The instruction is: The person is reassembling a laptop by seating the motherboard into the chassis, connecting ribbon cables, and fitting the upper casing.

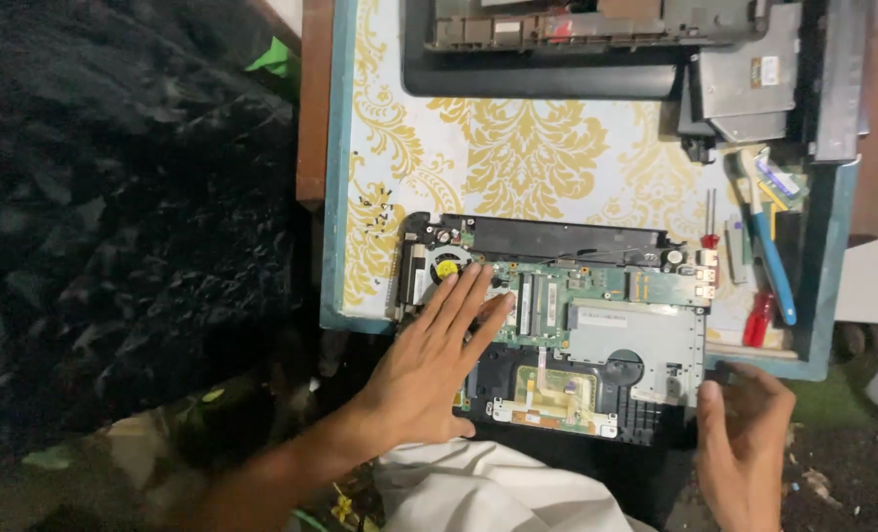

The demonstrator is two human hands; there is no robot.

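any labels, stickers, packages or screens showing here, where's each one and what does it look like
White sticker: small rectangle on the grey metal drive at the top right of the table; print too small to tell.
Yellow fan sticker: small round disc on the fan hub of the opened laptop, just beyond the left hand fingertips.
Packages or lit screens: none visible.
The right hand touches the laptop's right front corner.

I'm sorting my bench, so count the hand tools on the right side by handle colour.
Red-handled screwdrivers: 2, a small one and another by the edge
Blue-handled tool: 1
Total: 3
The left hand rests on the opened laptop.
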